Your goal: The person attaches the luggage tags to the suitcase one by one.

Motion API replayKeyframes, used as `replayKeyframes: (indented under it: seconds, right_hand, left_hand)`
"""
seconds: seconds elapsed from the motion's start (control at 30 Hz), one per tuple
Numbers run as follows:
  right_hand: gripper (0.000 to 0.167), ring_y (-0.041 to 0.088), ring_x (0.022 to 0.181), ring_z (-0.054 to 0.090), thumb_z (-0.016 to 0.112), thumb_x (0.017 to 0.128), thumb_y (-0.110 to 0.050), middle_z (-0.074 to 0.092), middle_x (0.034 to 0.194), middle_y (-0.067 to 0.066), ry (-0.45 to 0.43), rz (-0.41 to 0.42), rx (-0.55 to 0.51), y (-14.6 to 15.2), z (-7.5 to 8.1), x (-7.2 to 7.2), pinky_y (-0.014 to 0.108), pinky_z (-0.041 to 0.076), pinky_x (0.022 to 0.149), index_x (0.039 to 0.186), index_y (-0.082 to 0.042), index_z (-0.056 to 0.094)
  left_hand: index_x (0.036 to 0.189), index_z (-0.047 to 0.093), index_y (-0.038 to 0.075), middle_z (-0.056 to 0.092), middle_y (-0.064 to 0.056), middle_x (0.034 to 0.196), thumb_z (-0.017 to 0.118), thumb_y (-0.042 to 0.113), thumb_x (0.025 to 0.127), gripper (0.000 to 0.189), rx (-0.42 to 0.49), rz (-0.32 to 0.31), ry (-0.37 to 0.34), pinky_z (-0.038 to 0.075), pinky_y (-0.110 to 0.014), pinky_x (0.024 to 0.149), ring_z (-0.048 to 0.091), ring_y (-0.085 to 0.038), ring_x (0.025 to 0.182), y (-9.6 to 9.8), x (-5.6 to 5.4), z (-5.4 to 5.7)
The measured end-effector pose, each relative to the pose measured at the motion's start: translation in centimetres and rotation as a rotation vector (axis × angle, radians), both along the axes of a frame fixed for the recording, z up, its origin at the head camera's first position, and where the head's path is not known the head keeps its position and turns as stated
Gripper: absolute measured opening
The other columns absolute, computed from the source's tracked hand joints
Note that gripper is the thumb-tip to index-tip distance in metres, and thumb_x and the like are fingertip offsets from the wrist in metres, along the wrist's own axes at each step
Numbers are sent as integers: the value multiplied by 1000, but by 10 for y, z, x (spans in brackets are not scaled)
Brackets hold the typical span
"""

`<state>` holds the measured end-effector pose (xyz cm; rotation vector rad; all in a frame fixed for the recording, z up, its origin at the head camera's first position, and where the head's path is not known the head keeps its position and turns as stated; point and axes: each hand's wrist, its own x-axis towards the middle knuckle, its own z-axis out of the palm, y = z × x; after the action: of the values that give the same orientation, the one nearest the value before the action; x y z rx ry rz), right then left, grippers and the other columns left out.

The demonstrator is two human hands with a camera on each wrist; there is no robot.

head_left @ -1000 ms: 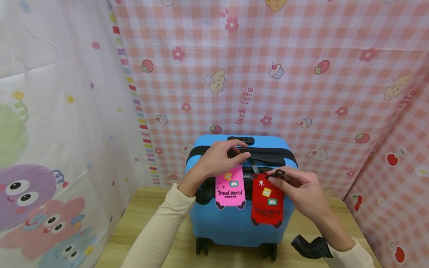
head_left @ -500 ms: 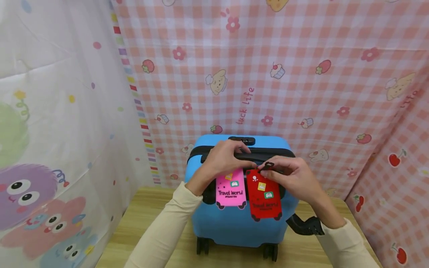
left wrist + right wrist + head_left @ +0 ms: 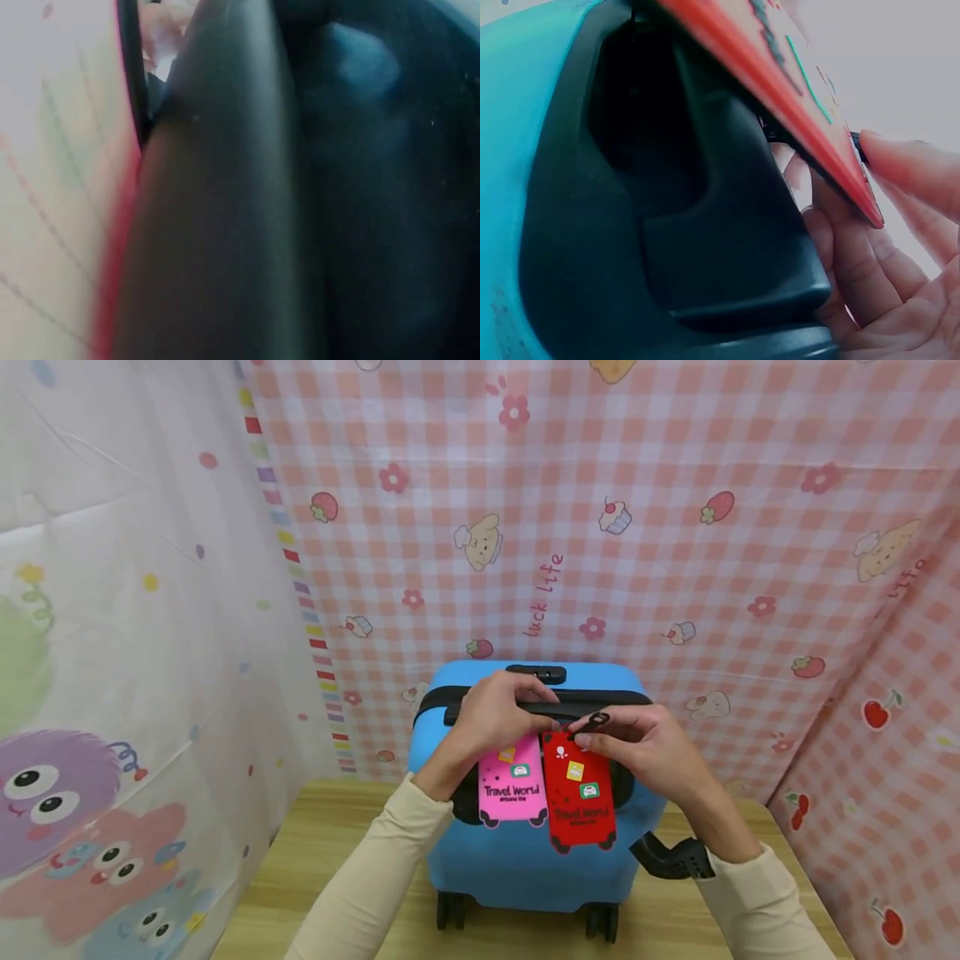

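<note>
A blue suitcase stands upright with its black handle across the upper front. My right hand pinches a red luggage tag near its top edge, where a small black buckle pokes out between thumb and fingers. In the right wrist view the red luggage tag slants past the suitcase's black recess. My left hand is bent over the handle, its thumb tip close to the red tag's top corner; its fingertips are partly hidden. Below it hangs a pink luggage tag.
The suitcase stands on a wooden tabletop on dark wheels. A pink checked curtain rises close behind it, and a white printed curtain flanks the left. A black wrist mount juts from the right sleeve.
My right hand has moved left and slightly up with the red tag, bringing it next to the pink one. My left thumb has lowered toward the red tag's top.
</note>
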<state>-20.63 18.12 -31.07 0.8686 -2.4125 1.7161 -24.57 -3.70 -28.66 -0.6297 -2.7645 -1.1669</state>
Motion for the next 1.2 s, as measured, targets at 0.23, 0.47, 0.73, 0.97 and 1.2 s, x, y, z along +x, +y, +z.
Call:
replayKeyframes:
  seconds: [0.23, 0.47, 0.73, 0.97, 1.2]
  right_hand:
    - [17, 23, 83, 70, 64, 96, -9, 73, 98, 10, -21, 10, 6, -1, 3, 2, 38, 60, 72, 109, -2, 72]
    - [19, 23, 83, 69, 61, 99, -11, 72, 103, 12, -1, 10, 23, -1, 4, 4, 38, 60, 71, 113, -3, 71]
    - [17, 22, 87, 66, 58, 100, -9, 66, 108, 11, 56, 30, 18, -2, 0, 4, 37, 60, 71, 110, -5, 71]
    - [16, 18, 90, 58, 62, 96, -3, 55, 100, 8, 152, -48, 23, -6, -1, 8, 28, 56, 71, 108, -3, 73]
    - [16, 15, 91, 60, 63, 96, -4, 55, 99, 7, 158, -115, 42, -11, -1, 9, 25, 56, 75, 107, -2, 74]
  left_hand:
    - [115, 75, 23, 75, 7, 103, 81, 30, 83, 34, 34, 8, -5, 45, -33, 83, 62, -11, 94, -1, 3, 1]
    - [125, 71, 22, 75, 7, 103, 72, 40, 90, 39, 60, 43, -41, 49, -32, 83, 64, -10, 96, 2, 3, 3]
    - [102, 78, 19, 75, 4, 90, 71, 31, 92, 17, 71, 91, 71, 39, -44, 100, 65, -11, 88, 7, 2, 0]
    - [102, 71, 17, 71, 3, 90, 65, 27, 97, 12, 110, 102, 69, 43, -41, 94, 62, -13, 85, 4, 4, -2]
    - [104, 62, 16, 71, 0, 102, 58, 24, 101, 9, 151, 17, 108, 48, -39, 91, 62, -16, 97, 0, 4, 0]
